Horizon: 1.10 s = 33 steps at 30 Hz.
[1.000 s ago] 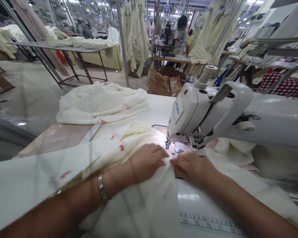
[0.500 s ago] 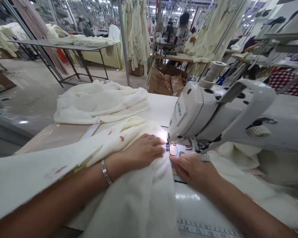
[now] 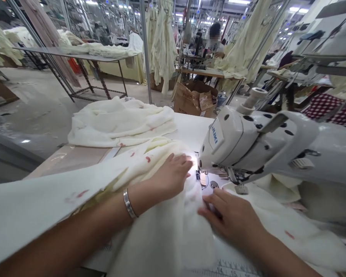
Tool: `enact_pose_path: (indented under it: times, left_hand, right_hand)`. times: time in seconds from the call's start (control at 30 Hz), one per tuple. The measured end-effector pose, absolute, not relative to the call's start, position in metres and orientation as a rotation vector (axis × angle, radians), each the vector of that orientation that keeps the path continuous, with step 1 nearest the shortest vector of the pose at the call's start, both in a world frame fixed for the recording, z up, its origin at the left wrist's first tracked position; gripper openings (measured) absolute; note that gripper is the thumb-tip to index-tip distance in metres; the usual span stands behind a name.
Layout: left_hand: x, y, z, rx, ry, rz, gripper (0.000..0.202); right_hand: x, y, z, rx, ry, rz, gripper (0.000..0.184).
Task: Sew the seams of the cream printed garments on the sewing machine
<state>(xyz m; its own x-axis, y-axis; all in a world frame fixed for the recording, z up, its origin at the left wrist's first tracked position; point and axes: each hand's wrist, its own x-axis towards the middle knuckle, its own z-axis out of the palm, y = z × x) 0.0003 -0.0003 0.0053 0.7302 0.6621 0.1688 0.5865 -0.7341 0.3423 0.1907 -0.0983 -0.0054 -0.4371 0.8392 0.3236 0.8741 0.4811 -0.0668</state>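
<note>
Cream fabric with small red marks [image 3: 150, 161] lies across the sewing table and under the needle area of a white sewing machine [image 3: 248, 142]. My left hand [image 3: 173, 173] rests flat on the fabric just left of the presser foot [image 3: 203, 180], fingers stretched out. My right hand [image 3: 230, 217] lies on the fabric in front of the presser foot, fingers spread and pressing down. A metal bangle [image 3: 129, 204] circles my left wrist.
A pile of cream fabric [image 3: 121, 121] sits at the far left of the table. A printed ruler [image 3: 233, 267] runs along the near edge. Beyond are a cardboard box [image 3: 194, 100], hanging garments [image 3: 161, 42], a long table [image 3: 75, 55] and a seated person [image 3: 215, 36].
My left hand has slid forward along the fabric past the needle side. My right hand has drawn back toward me and spread flat. The view shifted slightly right.
</note>
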Motion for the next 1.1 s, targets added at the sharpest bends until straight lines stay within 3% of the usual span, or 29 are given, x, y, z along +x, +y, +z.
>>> enact_pose_path:
  times: [0.17, 0.37, 0.53, 0.7, 0.93, 1.1]
  left_hand:
    - [0.003, 0.013, -0.004, 2.733, 1.031, 0.318, 0.035]
    - [0.026, 0.08, 0.011, 2.828, 0.894, 0.324, 0.024]
    - [0.017, 0.016, 0.033, 2.677, 1.172, 0.44, 0.022]
    - [-0.016, -0.072, 0.019, 2.606, 0.93, 0.426, 0.028]
    - [-0.018, -0.054, 0.004, 2.727, 0.919, 0.556, 0.018]
    - [-0.013, -0.054, -0.003, 3.018, 0.755, 0.464, 0.016]
  right_hand:
    - [0.2, -0.092, -0.006, -1.408, -2.398, -0.298, 0.026]
    - [0.224, -0.07, -0.003, -1.421, -2.308, -0.473, 0.016]
    - [0.204, -0.085, 0.0, -1.163, -2.489, -0.268, 0.017]
    - [0.192, -0.097, 0.001, -1.076, -2.54, 0.036, 0.016]
    - [0.19, -0.097, 0.001, -1.088, -2.56, 0.087, 0.015]
    - [0.186, -0.1, 0.003, -1.091, -2.547, 0.01, 0.016]
